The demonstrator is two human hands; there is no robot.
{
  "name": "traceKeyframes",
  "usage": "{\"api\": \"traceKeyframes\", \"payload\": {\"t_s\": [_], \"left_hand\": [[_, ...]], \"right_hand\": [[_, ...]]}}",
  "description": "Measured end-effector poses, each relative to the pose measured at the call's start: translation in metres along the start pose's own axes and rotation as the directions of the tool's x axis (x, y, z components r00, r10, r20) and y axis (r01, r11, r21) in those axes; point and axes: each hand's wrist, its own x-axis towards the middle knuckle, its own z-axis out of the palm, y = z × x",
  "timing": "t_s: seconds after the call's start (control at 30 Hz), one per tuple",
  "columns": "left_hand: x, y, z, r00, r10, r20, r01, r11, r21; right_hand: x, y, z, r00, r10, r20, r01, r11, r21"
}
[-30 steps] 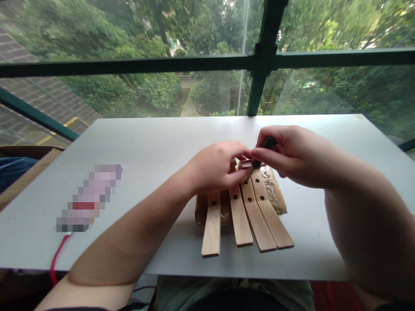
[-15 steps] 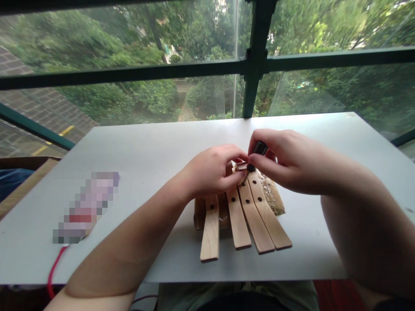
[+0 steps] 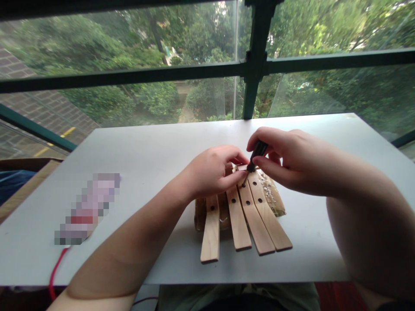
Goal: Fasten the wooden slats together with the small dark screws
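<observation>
A black-handled screwdriver (image 3: 259, 149) stands tilted over the wooden slats, its tip at a dark screw (image 3: 243, 185) in one of them. My right hand (image 3: 285, 157) holds the handle between thumb and fingers. Bent around the far ends of the slats is my left hand (image 3: 215, 170), its thumb and fingertips close to the screwdriver's lower end; they partly hide what they grip. Several pale wooden slats (image 3: 242, 233) with dark screws fan out toward me. Under them lies a brown block (image 3: 272, 194) that looks wrapped in clear plastic.
The white table (image 3: 136, 151) reaches up to a window with a dark green frame (image 3: 256, 86). On the left lies a blurred-out flat object (image 3: 90, 203), with a red cord (image 3: 56, 270) hanging over the front edge. A cardboard box (image 3: 35, 185) stands beyond the table's left side.
My right hand's fingers have shifted around the screwdriver handle, and more of the handle shows now. The left hand and slats stay nearly in place; the view has moved very slightly.
</observation>
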Motion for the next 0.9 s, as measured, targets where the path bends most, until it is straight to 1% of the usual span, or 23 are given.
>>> {"api": "traceKeyframes", "payload": {"t_s": [0.27, 0.6, 0.73, 0.9], "left_hand": [[-0.001, -0.001, 0.000, 0.999, 0.036, 0.020, -0.035, 0.999, -0.012], [-0.001, -0.002, -0.001, 0.999, 0.033, 0.029, -0.033, 0.999, -0.002], [-0.001, -0.002, -0.001, 1.000, 0.022, 0.016, -0.022, 1.000, 0.002], [0.000, -0.001, -0.001, 0.999, 0.033, 0.005, -0.033, 0.999, 0.019]], "right_hand": [[0.000, 0.000, 0.001, 1.000, -0.012, 0.015, 0.011, 0.999, 0.031], [0.001, -0.001, 0.001, 1.000, -0.028, 0.006, 0.028, 1.000, 0.007], [-0.003, -0.005, -0.002, 0.999, -0.029, 0.037, 0.029, 1.000, 0.011], [-0.008, -0.010, -0.006, 0.996, 0.006, 0.089, -0.004, 1.000, -0.031]]}}
